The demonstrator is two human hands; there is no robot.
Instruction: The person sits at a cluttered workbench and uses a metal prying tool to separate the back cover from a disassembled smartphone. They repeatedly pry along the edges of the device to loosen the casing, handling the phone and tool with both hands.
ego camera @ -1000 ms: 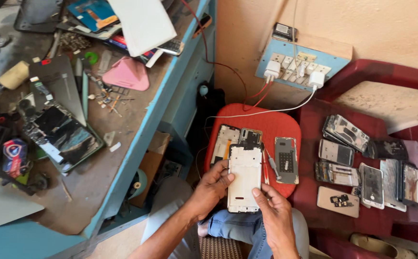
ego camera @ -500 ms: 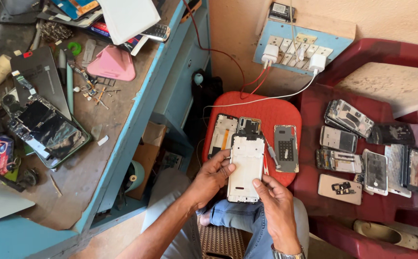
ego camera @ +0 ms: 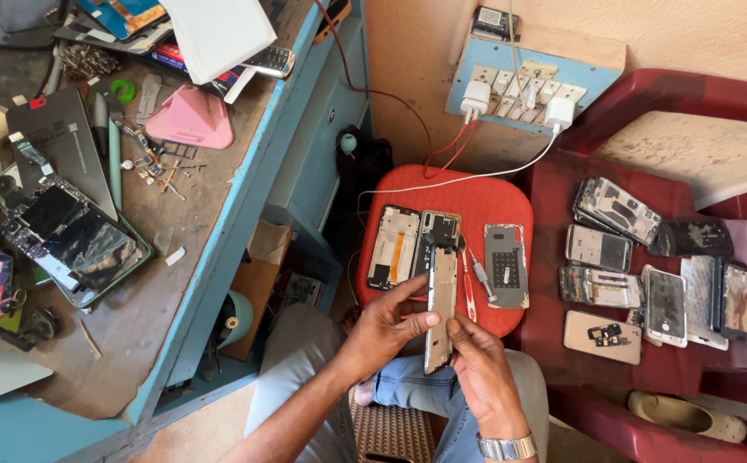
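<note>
Phone frame (ego camera: 440, 310) now turned edge-on between both hands

Head camera looks steeply down, close over lap and red stool (ego camera: 476, 197).

Both forearms reach forward from the lower edge and meet in front of the body. The left hand (ego camera: 382, 330) is turned palm inward, fingers extended and pinching. The right hand (ego camera: 481, 369) curls opposite it, thumb raised, a metal watch on its wrist.
</note>
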